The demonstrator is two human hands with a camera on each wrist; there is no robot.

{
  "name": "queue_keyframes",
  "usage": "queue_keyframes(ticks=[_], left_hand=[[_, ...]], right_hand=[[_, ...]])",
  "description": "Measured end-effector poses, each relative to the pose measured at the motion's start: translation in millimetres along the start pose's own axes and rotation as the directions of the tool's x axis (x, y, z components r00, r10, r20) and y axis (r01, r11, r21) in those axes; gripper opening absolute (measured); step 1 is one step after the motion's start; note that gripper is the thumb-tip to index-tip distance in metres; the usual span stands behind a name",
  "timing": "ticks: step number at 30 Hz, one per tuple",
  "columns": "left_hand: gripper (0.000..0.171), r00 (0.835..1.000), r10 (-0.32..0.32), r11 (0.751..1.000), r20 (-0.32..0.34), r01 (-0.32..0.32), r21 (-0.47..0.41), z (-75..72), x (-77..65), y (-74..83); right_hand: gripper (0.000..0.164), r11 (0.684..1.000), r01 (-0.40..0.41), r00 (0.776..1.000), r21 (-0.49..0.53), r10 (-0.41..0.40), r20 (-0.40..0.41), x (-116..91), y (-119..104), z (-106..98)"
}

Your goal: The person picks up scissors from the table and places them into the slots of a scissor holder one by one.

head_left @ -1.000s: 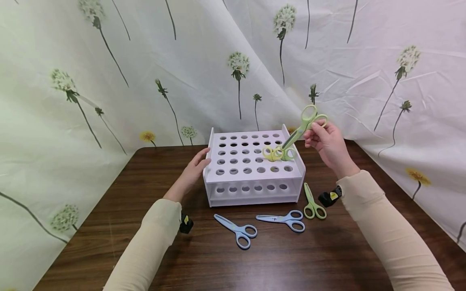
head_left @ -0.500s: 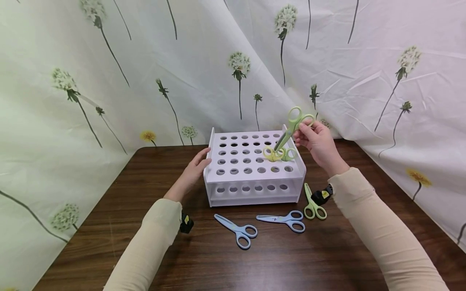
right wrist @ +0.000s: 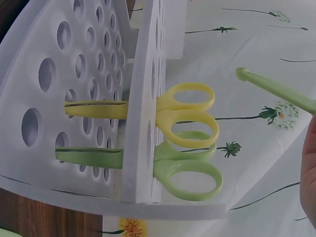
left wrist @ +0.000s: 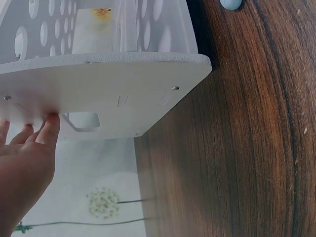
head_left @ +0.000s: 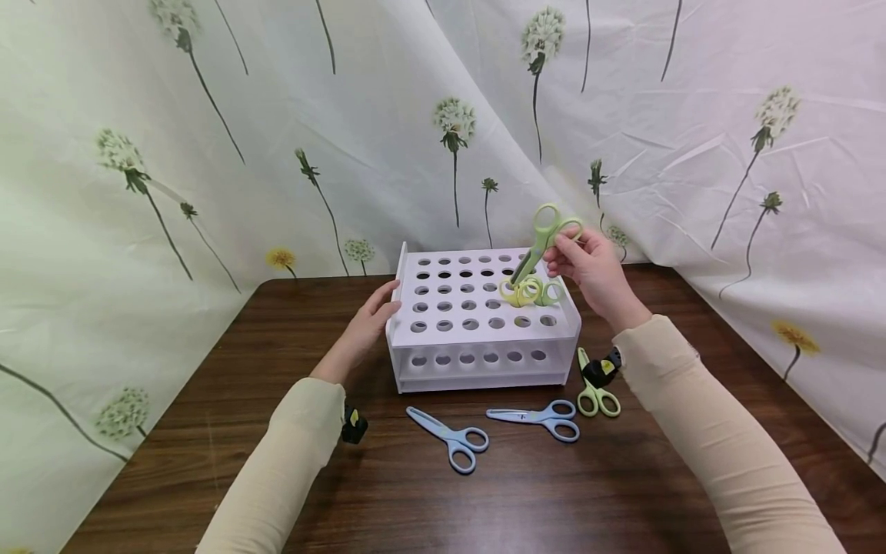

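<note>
Far left: left sleeve [head_left: 298, 435], black band [head_left: 354, 425] with a yellow mark too small to read. Left hand [head_left: 368, 322] has its fingers loosely spread, fingertips on the outer side wall of the white rack [head_left: 477, 340], gripping nothing. Rack stands on the dark wooden table [head_left: 443, 515]; front row of the top panel counts six holes.

Six scissors in all: two blue, three green, one yellow. In front of the rack, left blue scissors [head_left: 453, 438], then right blue scissors [head_left: 543, 417] with a tiny unreadable mark on the blade.

Two pairs in the rack, near its right end: yellow scissors [right wrist: 116, 109] and racked green scissors [right wrist: 106, 156], side by side, blades down through the top panel, handles above.

Held green scissors [head_left: 534, 254]: tilted, tip down-left, above the top panel, not inserted. Right hand [head_left: 590, 265] pinches one handle loop, fingers closed on it. Loose green scissors [head_left: 597, 391] lie right of the rack, partly behind the right wrist's band. Flower-print curtain [head_left: 388, 154] behind.
</note>
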State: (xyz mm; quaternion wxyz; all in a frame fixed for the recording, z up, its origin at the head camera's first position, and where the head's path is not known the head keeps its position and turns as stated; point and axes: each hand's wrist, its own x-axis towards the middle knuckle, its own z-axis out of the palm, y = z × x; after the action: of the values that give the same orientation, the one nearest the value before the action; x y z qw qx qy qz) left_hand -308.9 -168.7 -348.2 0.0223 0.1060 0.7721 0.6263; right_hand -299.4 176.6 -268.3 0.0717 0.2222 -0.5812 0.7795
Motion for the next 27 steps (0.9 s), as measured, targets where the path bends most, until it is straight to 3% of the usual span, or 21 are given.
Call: queue_keyframes(ticks=[27], left_hand=[[0.051,1.0,0.002,1.0,0.013,-0.002,0.006,0.7,-2.4,4.1]], right_hand=[[0.006,0.994,-0.059,0.997,-0.094,0.062,0.035,7,13,10]])
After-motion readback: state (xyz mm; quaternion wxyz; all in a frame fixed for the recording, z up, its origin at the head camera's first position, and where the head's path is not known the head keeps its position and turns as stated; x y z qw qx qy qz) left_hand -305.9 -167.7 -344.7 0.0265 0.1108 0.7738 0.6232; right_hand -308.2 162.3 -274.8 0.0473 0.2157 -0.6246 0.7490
